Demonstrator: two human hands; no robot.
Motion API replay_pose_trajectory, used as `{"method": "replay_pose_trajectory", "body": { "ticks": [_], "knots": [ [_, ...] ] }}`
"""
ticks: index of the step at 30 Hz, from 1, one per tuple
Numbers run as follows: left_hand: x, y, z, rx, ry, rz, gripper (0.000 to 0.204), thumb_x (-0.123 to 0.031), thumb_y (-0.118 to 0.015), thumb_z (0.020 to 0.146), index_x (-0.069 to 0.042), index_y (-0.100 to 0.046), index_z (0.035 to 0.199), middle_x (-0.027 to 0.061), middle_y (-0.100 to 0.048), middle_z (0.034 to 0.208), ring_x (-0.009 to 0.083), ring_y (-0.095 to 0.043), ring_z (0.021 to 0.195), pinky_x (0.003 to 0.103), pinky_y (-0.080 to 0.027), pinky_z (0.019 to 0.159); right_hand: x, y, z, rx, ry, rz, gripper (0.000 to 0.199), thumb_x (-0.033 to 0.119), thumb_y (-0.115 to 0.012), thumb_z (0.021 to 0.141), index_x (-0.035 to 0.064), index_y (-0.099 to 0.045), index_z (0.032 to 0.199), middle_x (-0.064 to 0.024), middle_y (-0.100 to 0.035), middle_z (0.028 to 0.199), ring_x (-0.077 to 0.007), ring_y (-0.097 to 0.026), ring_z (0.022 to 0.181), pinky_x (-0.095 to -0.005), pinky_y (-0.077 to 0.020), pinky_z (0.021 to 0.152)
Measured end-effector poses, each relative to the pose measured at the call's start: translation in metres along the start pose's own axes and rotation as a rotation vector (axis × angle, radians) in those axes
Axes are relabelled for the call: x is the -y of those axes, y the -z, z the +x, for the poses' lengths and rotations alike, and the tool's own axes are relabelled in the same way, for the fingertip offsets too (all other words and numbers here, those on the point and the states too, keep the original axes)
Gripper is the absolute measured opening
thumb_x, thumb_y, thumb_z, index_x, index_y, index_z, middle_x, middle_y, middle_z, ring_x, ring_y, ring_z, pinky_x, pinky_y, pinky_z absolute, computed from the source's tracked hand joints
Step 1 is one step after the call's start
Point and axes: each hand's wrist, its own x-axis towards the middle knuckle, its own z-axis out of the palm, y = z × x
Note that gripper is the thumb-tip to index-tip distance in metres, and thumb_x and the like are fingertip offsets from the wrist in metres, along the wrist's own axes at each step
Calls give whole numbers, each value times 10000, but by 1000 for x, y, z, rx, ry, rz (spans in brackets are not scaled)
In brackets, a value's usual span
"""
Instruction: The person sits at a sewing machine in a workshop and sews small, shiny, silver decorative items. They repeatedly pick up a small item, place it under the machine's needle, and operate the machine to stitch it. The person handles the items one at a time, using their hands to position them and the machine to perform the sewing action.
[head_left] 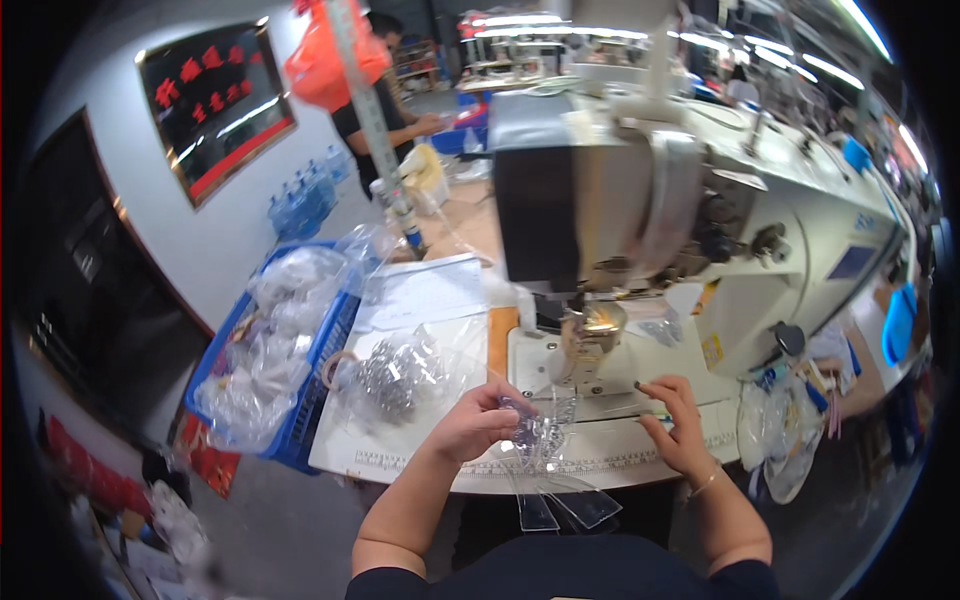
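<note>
A workshop with long ceiling lamps, white wall at left with a dark framed board (215,105) bearing red signs. White sewing table (420,450) in the middle, its front edge marked like a ruler; wooden strip showing beside the machine bed. Large white sewing machine (700,210) on the table, its needle part (590,335) just above the hands.

Left hand (478,420) on the table edge, fingers curled and pinching a clear plastic piece (545,440) with a small patterned part; clear strips of it hanging over the table's front edge toward the lap. Right hand (675,420) flat on the machine bed, to the right of the needle, fingers close together and pressing down on the far side of the same clear plastic; thin bracelet on the wrist.

To the left of the hands, a transparent bag (395,375) full of small shiny parts, lying on the table. Further left, beside the table, a blue plastic crate (300,420) filled with more clear bags. Blue water bottles (305,195) on the floor along the wall. Orange bag (335,60) hanging up high on a metal pole (375,130). Another person in dark shirt (375,110) at work behind the pole. At the right end of the table, some bags and a blue container (898,325).
</note>
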Motion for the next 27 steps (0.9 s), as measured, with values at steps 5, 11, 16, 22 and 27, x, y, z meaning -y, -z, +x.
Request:
{"method": "replay_pose_trajectory", "body": {
  "ticks": [5,11,16,22,27],
  "knots": [
    [29,21,-17,-121,-115,-229,173,-70,-596,839,-31,-562,1003,111,-617,989,174,-626,872,332,-557,737,-68,7,-40,95,45,-511,321,25,-673,688,31,-611,1003,-128,-571,979,-317,-523,991,-396,-430,863],
    [31,16,-26,-138,-53,-152,154,-46,-585,851,-32,-568,1004,77,-602,1020,153,-611,910,325,-550,774,-87,0,-33,-64,77,-579,184,0,-578,768,5,-608,949,-123,-580,822,-294,-568,868,-380,-449,786],
    [30,13,-28,-216,-15,-4,162,-13,-571,846,14,-545,1003,156,-617,1024,202,-638,898,348,-552,782,-15,-24,5,-289,-8,-37,213,3,-546,825,4,-606,1031,-72,-538,874,-190,-569,773,-317,-475,690],
    [20,-2,-32,-147,86,73,170,-33,-608,835,-29,-564,999,75,-623,1006,135,-631,876,258,-544,744,61,-43,21,209,308,-208,298,194,-735,724,112,-665,1002,-41,-566,882,-207,-577,761,-309,-477,625],
    [14,-16,-31,-195,109,119,184,-3,-604,800,24,-562,977,152,-632,972,133,-613,794,242,-509,685,57,-44,27,273,389,-197,243,216,-736,720,139,-684,945,6,-580,824,-185,-569,724,-304,-456,583]
  ]
}}
